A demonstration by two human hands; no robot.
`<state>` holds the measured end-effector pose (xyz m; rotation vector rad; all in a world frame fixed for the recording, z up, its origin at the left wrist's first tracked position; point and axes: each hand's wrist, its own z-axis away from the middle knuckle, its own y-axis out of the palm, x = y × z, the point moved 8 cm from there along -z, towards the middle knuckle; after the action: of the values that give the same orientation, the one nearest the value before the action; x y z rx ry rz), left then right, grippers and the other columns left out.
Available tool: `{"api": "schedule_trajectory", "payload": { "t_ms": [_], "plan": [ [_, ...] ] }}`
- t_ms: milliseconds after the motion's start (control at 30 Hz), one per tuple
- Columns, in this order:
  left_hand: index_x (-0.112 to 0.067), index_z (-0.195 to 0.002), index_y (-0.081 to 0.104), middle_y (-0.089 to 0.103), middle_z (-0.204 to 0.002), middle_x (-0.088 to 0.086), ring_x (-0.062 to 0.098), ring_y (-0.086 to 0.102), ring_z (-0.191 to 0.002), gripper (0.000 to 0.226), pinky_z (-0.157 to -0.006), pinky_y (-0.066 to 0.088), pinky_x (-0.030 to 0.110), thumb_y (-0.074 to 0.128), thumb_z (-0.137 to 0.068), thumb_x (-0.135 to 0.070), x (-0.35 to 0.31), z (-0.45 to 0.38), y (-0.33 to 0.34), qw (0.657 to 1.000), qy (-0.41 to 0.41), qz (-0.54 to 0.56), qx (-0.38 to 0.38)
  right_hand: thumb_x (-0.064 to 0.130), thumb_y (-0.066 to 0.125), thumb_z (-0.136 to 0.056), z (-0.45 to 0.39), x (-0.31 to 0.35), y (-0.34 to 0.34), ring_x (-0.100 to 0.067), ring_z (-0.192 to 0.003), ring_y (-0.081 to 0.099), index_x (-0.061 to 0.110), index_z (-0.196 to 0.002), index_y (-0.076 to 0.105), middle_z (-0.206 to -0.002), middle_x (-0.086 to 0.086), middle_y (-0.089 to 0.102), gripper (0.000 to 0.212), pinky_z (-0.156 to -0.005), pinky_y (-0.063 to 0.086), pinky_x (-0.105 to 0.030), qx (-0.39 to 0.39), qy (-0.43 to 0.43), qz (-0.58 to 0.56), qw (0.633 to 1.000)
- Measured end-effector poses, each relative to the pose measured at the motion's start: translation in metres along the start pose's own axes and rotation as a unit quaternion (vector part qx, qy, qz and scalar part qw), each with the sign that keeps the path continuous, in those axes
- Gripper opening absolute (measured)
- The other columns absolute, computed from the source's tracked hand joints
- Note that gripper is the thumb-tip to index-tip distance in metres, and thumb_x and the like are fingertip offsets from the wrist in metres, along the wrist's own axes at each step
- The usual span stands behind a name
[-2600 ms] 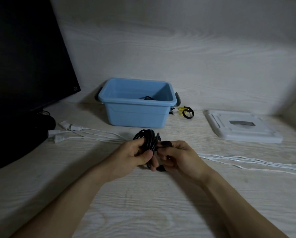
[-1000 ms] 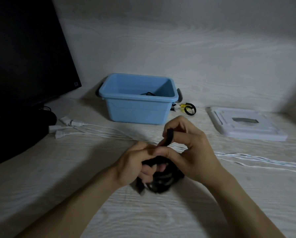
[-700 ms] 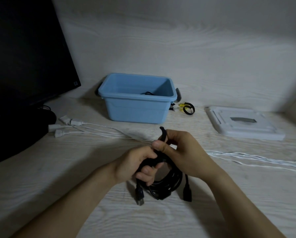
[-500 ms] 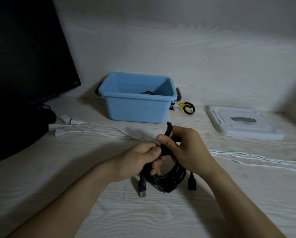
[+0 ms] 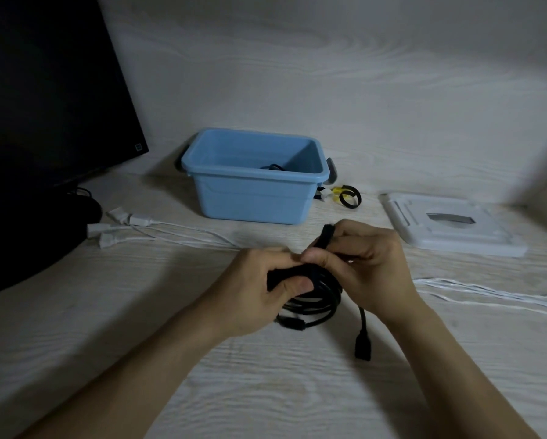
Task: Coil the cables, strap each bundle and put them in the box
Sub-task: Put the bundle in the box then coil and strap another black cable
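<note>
The left hand is closing its grip around the top of the coiled black cable, fingers curled over the gathered loops and thumb pressing from below. The right hand is pinching the black strap between thumb and fingers, its free end sticking up above the knuckles. The bundle is hanging just above the table, in front of the blue box, with one plug dangling loose on its tail at the right and another end poking out below the left hand.

The strap is looking only partly wrapped, so the main risk, as I judge it, is the loops springing apart: if the left hand is easing off while the right is pulling the strap round, the stiff cable is likely to unwind and the coil will need redoing. The strap end could also be slipping out of the pinch, or fastening over only some of the loops and leaving the rest loose. The dangling plug could be catching on the box rim when the bundle goes in. The white cables are lying on the table just beside the right wrist, and a careless sweep could be dragging them along. A dark cable is already lying inside the box.
</note>
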<state>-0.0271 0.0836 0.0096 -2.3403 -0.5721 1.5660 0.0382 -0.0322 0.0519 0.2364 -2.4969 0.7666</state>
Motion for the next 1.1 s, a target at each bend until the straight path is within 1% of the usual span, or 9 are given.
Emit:
{"api": "schedule_trajectory", "payload": {
  "t_ms": [200, 300, 367, 467, 600, 767, 900, 1000, 1100],
  "plan": [
    [-0.013, -0.106, 0.072, 0.063, -0.087, -0.007, 0.009, 0.063, -0.081, 0.018, -0.070, 0.049, 0.022, 0.069, -0.088, -0.016, -0.006, 0.003, -0.004, 0.996, 0.064, -0.054, -0.024, 0.033, 0.074, -0.086, 0.005, -0.021, 0.011, -0.028, -0.066, 0.070, 0.009, -0.080, 0.081, -0.074, -0.009, 0.075, 0.026, -0.059, 0.055, -0.048, -0.006, 0.155, -0.111, 0.982],
    [-0.007, -0.106, 0.072, 0.067, -0.094, -0.001, 0.012, 0.066, -0.089, 0.020, -0.077, 0.053, 0.033, 0.070, -0.087, -0.013, -0.008, 0.004, -0.006, 0.994, 0.085, -0.059, -0.028, 0.029, 0.078, -0.074, 0.008, -0.027, 0.018, -0.019, -0.059, 0.064, 0.010, -0.075, 0.080, -0.068, -0.010, 0.074, 0.020, -0.054, 0.052, -0.033, 0.011, 0.241, -0.178, 0.954],
    [-0.006, -0.102, 0.073, 0.067, -0.089, 0.001, 0.012, 0.065, -0.083, 0.018, -0.072, 0.053, 0.036, 0.071, -0.086, -0.014, -0.010, 0.005, -0.007, 0.992, 0.099, -0.066, -0.038, 0.025, 0.080, -0.069, 0.015, -0.037, 0.024, -0.017, -0.058, 0.064, 0.003, -0.072, 0.077, -0.067, -0.013, 0.073, 0.022, -0.056, 0.051, -0.023, 0.015, 0.315, -0.253, 0.915],
    [-0.007, -0.095, 0.074, 0.064, -0.076, 0.002, 0.015, 0.061, -0.070, 0.020, -0.064, 0.048, 0.037, 0.069, -0.086, -0.024, -0.011, 0.006, -0.010, 0.987, 0.105, -0.098, -0.073, 0.028, 0.080, -0.065, 0.027, -0.047, 0.038, -0.020, -0.058, 0.065, -0.004, -0.073, 0.072, -0.068, -0.016, 0.070, 0.034, -0.058, 0.052, -0.024, 0.030, 0.400, -0.329, 0.855],
    [-0.012, -0.085, 0.074, 0.065, -0.069, -0.003, 0.011, 0.049, -0.065, 0.017, -0.074, 0.041, 0.035, 0.063, -0.080, -0.024, -0.011, 0.007, -0.015, 0.962, 0.113, -0.211, -0.131, 0.035, 0.077, -0.070, 0.031, -0.051, 0.046, -0.022, -0.058, 0.058, 0.000, -0.065, 0.069, -0.065, -0.016, 0.065, 0.036, -0.059, 0.049, -0.028, 0.049, 0.427, -0.303, 0.851],
    [-0.014, -0.088, 0.075, 0.071, -0.080, -0.008, 0.006, 0.054, -0.066, 0.019, -0.084, 0.038, 0.040, 0.060, -0.078, -0.019, -0.015, 0.010, -0.013, 0.939, 0.123, -0.272, -0.174, 0.034, 0.075, -0.074, 0.031, -0.053, 0.044, -0.032, -0.074, 0.061, -0.020, -0.086, 0.066, -0.085, -0.038, 0.066, 0.056, -0.074, 0.052, -0.038, 0.056, 0.446, -0.305, 0.840],
    [-0.011, -0.088, 0.075, 0.073, -0.085, -0.007, 0.004, 0.055, -0.072, 0.020, -0.092, 0.033, 0.037, 0.057, -0.080, -0.016, -0.021, 0.011, -0.011, 0.923, 0.142, -0.305, -0.187, 0.022, 0.073, -0.083, 0.031, -0.057, 0.044, -0.020, -0.065, 0.066, -0.019, -0.086, 0.067, -0.073, -0.021, 0.068, 0.042, -0.063, 0.054, -0.023, 0.073, 0.475, -0.310, 0.820],
    [-0.012, -0.088, 0.074, 0.071, -0.084, -0.009, 0.003, 0.055, -0.073, 0.018, -0.093, 0.028, 0.035, 0.057, -0.080, -0.013, -0.026, 0.012, -0.012, 0.912, 0.154, -0.325, -0.196, 0.006, 0.067, -0.090, 0.031, -0.059, 0.044, -0.019, -0.067, 0.069, -0.009, -0.077, 0.072, -0.078, -0.018, 0.072, 0.020, -0.062, 0.054, -0.022, 0.080, 0.505, -0.303, 0.804],
    [-0.015, -0.089, 0.072, 0.069, -0.082, -0.011, 0.002, 0.055, -0.074, 0.015, -0.091, 0.023, 0.033, 0.063, -0.079, -0.010, -0.024, 0.011, -0.013, 0.905, 0.147, -0.344, -0.205, 0.000, 0.063, -0.091, 0.029, -0.058, 0.044, -0.019, -0.068, 0.071, -0.002, -0.075, 0.073, -0.086, -0.019, 0.073, 0.019, -0.060, 0.056, -0.025, 0.083, 0.522, -0.297, 0.795]
  ]
}}
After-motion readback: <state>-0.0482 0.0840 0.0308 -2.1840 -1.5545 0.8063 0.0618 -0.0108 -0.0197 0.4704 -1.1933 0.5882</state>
